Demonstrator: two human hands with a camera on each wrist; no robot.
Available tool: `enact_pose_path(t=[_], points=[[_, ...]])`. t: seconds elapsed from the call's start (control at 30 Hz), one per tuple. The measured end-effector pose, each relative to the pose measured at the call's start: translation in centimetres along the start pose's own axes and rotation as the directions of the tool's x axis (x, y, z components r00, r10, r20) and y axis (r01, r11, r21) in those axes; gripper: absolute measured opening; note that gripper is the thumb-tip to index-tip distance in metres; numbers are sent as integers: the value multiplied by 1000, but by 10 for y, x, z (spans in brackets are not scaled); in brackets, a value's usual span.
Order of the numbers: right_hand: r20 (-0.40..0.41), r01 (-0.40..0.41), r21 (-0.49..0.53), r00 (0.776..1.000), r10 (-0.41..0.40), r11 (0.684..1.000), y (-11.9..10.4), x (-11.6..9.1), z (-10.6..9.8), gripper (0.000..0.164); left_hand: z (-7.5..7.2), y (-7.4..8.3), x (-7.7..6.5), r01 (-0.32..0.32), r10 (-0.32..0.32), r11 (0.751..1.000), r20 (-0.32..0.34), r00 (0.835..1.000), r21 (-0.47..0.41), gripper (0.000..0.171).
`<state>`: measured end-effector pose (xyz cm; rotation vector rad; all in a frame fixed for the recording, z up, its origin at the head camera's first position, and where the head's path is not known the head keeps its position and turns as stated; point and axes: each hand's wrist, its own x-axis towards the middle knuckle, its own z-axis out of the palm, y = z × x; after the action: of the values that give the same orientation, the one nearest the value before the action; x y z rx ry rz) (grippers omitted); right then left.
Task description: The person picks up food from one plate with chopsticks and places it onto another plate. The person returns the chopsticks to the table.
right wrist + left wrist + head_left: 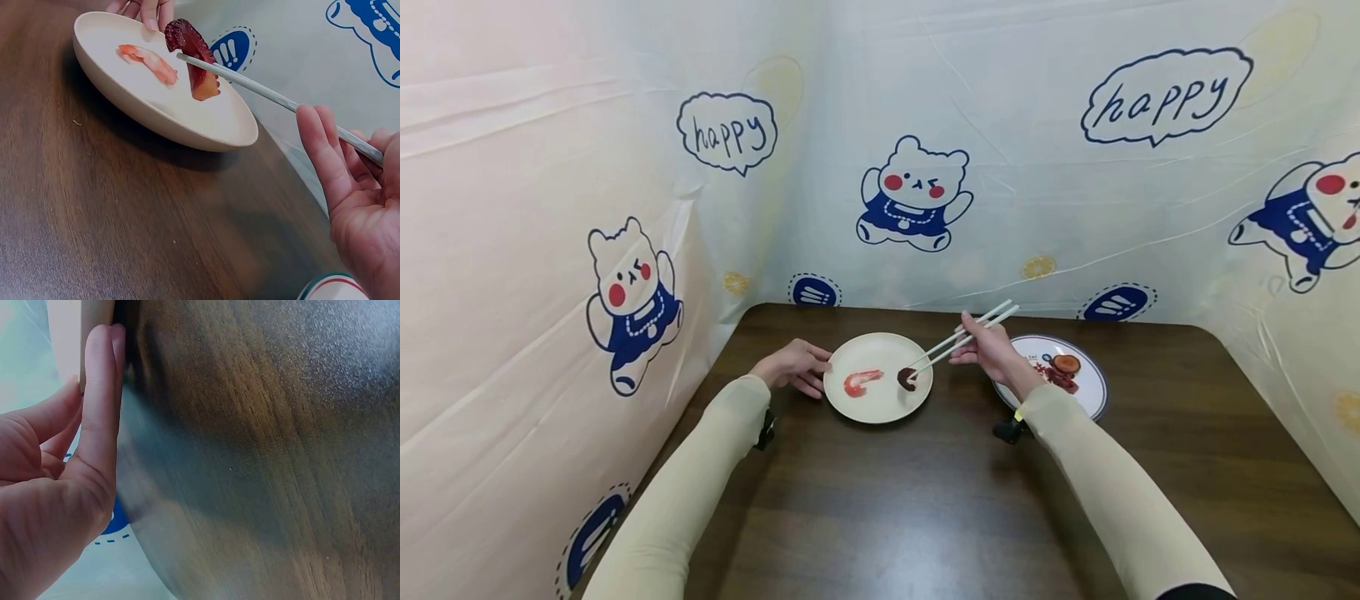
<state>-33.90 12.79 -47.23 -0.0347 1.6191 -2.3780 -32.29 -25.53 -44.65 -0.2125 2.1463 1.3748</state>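
Note:
A cream plate [872, 410] stands on the table in the head view. My left hand [793, 365] pinches its left rim, the thumb at the edge and fingers against the underside in the left wrist view [75, 450]. On the plate lies a pink-orange shrimp [861, 383]. My right hand [992, 348] holds a pair of pale chopsticks [937, 361] slanting down to the left. Their tips meet a curved, dark red octopus tentacle piece [199, 69] with a suckered edge, over the plate's right side.
Partly behind the right forearm, a white plate with a blue rim [1096, 371] carries a round brown piece [1066, 363] and dark red pieces [1062, 381]. The brown wooden table [880, 500] meets printed cloth walls [1000, 208] at the back and sides.

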Motion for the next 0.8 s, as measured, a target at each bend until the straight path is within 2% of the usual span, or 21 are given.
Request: enact_pose_path(t=[0.2, 0.47, 0.8], points=[[-9, -2, 7, 1000, 2, 1000, 4, 0, 6, 39, 1, -1, -1, 3, -3, 1000, -1, 1000, 4, 48], [21, -7, -13, 1000, 8, 1000, 12, 5, 18, 39, -1, 1, 1, 4, -4, 1000, -13, 1000, -1, 47], [-26, -27, -5, 999, 27, 1000, 22, 8, 28, 39, 0, 1, 1, 16, -16, 1000, -14, 1000, 0, 47]])
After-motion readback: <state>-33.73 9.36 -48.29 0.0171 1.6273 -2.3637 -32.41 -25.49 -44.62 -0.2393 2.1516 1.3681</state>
